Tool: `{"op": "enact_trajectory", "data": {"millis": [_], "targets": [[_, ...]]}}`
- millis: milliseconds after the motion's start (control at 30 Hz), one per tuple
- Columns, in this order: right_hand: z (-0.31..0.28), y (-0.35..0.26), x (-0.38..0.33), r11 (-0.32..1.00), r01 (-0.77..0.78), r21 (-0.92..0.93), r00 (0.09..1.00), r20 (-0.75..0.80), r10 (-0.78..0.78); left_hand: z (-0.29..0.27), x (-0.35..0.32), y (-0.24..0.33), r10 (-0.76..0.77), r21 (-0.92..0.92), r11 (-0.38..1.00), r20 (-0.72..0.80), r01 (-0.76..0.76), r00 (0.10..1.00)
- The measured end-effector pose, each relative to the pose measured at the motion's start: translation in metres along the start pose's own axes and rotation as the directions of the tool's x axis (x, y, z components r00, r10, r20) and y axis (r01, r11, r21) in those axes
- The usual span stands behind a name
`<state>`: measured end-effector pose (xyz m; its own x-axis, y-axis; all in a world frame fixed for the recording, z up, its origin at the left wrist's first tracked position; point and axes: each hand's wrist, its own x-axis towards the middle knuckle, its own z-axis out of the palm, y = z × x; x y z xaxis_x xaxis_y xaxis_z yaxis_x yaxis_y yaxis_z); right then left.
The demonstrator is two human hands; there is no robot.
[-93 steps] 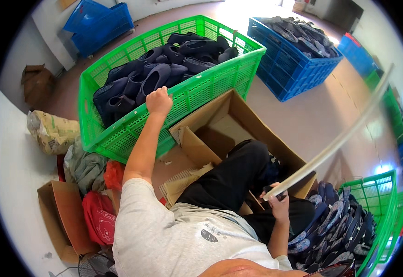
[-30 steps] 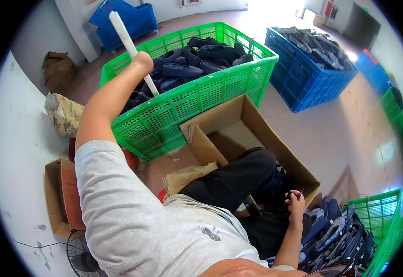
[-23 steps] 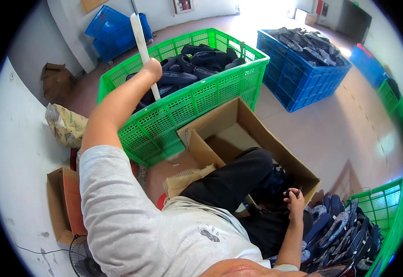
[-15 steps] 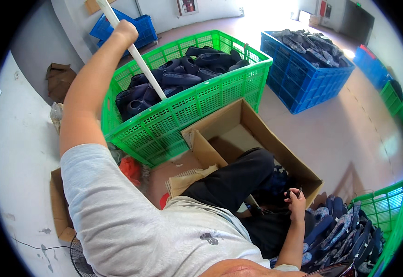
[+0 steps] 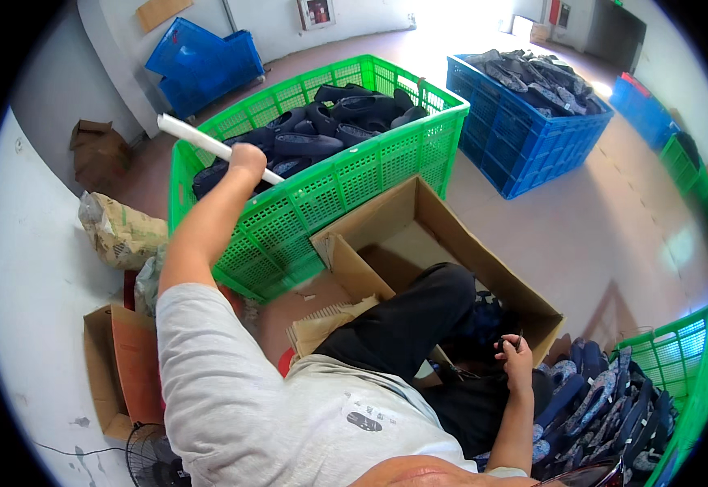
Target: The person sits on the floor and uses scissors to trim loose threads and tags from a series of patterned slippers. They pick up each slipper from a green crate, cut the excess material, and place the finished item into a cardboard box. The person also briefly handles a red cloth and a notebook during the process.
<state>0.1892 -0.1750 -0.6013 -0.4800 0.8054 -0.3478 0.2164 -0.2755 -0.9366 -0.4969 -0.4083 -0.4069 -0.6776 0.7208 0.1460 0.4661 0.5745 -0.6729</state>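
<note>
The left hand grips a white stick slanting into the left green crate of dark shoes; nearer, the right hand holds a small dark tool, possibly scissors.

Far glare lights the floor — probably daylight — and edges bow.

1 white stick slants down into a green crate.

Small print on the grey shirt, beside a dark emblem, is unreadable.
</note>
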Motion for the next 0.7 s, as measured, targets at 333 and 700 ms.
{"op": "enact_trajectory", "data": {"millis": [333,700], "targets": [[0.004,-0.003,0.002,0.994,-0.094,-0.047,0.996,-0.012,0.094,-0.128,0.028,-0.186,0.16,0.324,0.946,-0.409,-0.021,0.898],[0.005,0.003,0.015,0.993,-0.073,-0.095,0.997,-0.031,0.07,0.047,0.094,-0.007,-0.168,0.178,0.97,0.004,0.164,0.986]]}}
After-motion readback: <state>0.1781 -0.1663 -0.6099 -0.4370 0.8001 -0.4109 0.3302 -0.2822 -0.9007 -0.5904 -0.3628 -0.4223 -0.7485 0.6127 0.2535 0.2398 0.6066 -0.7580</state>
